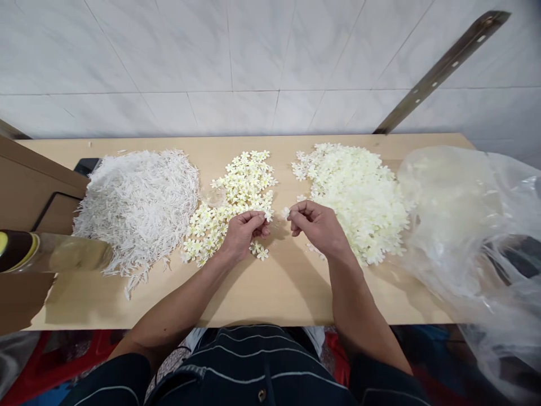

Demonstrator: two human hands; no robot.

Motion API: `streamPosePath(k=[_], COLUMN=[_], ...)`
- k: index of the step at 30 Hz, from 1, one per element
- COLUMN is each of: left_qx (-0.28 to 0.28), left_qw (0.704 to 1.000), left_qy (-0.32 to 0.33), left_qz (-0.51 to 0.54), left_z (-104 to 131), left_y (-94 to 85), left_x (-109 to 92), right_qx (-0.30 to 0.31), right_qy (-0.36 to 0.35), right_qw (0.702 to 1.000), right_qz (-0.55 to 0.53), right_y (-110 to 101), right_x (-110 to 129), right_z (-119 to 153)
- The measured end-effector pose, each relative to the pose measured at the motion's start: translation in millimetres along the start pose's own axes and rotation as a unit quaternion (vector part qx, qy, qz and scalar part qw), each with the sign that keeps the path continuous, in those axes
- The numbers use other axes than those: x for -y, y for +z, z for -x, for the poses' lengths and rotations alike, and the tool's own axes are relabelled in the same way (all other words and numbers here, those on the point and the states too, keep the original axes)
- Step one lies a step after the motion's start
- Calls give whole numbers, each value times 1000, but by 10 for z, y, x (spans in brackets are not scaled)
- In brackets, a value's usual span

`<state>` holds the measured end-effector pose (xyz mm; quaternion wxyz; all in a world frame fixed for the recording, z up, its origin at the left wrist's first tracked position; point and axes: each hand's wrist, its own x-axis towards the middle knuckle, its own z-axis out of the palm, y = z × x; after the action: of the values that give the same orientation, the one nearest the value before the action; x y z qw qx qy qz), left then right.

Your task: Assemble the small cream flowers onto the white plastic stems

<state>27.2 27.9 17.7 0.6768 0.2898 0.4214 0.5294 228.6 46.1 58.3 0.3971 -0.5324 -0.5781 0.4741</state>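
Observation:
My left hand (pixel 246 233) is closed in a pinch over the middle of the table, with a small artificial flower (pixel 269 215) at its fingertips. Facing it, my right hand (pixel 315 225) pinches another pale flower (pixel 285 212) between thumb and forefinger. A gap separates the two flowers. Beside and behind my left hand spreads a loose group of yellow-centred flowers (pixel 243 186). A larger heap of pale flowers (pixel 359 197) lies just beyond and to the right of my right hand. Farther left is a pile of thin white stem-like pieces (pixel 139 197).
A clear plastic bag (pixel 460 225) slumps over the table's right end. At the left stand a cardboard box (pixel 38 180) and a lying jar or bottle (pixel 71 252). The wooden table (pixel 270 293) meets a tiled wall (pixel 253 62) with a metal bracket (pixel 443 70).

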Motion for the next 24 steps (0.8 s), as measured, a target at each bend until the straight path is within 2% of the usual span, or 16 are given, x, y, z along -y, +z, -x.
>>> streamPosePath(k=[1,3,5,8,11,14,16,18,21,24], left_qx=[-1,-2,-1,2,2,0,-4,-4,-14,-27], left_qw=[1000,1000,1000,1000,1000,1000,999,999,997,993], left_qy=[-1,-3,-3,-4,-5,1,6,12,37,59], left_qz=[1,0,-3,-8,-18,-27,-34,-42,-68,-96], left_z=[1,8,21,40,48,41,29,15,-1,-1], left_y=[0,7,19,39,50,49,43,33,21,20], left_x=[8,20,28,39,63,97,116,123,111,93], right_qx=[-50,-138,-179,-215,-269,-282,-234,-160,-62,-51], right_qy=[-17,-38,-36,-22,-28,-60,-97,-134,-176,-186], right_qw=[995,967,940,908,888,901,927,946,954,952], right_qz=[79,210,288,358,373,325,278,247,235,239], right_y=[-79,-280,-513,-811,-912,-741,-497,-210,156,334], right_x=[-15,-56,-97,-123,-86,-22,7,14,-17,-70], right_z=[-4,-9,0,48,107,128,119,105,89,79])
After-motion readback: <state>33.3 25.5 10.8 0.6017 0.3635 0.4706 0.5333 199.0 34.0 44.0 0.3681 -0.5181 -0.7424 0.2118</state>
